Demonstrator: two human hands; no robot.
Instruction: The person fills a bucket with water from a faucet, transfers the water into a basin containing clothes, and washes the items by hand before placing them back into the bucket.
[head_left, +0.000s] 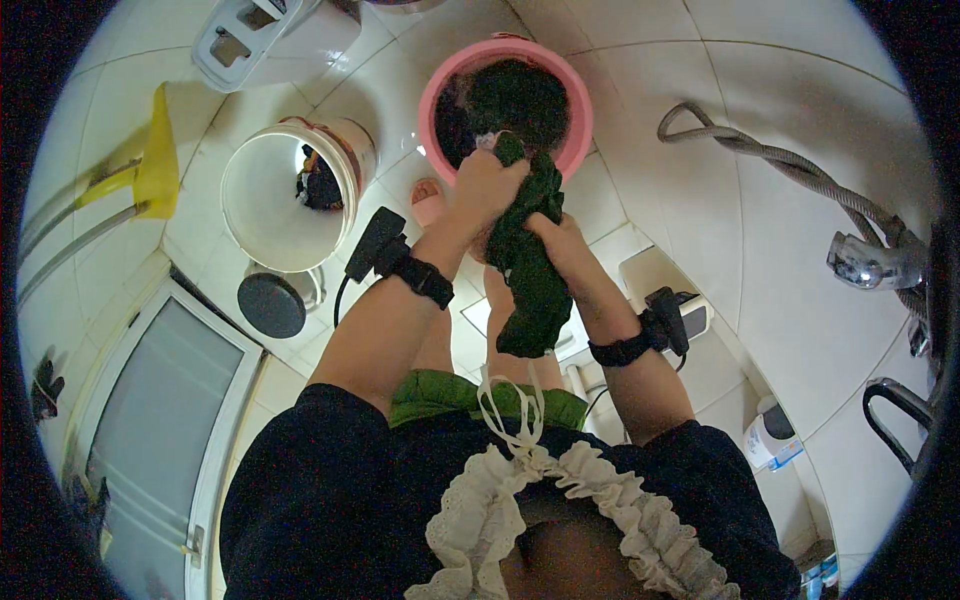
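A wet-looking dark green garment is bunched in front of me, its loose end hanging toward my lap. Gripping its upper part near the basin is my left hand, fingers curled around the cloth. My right hand is closed on the same garment, a little lower and on its right side. Beyond both hands a pink basin stands on the floor. Dark cloth fills much of it, with some foam-like pale patches among it. The garment's upper end overlaps the basin's near rim.
To the left stands a white bucket with dark cloth inside. Near it are a black round lid-like object, a white plastic bin and a yellow object. A metal hose and tap are on the right wall.
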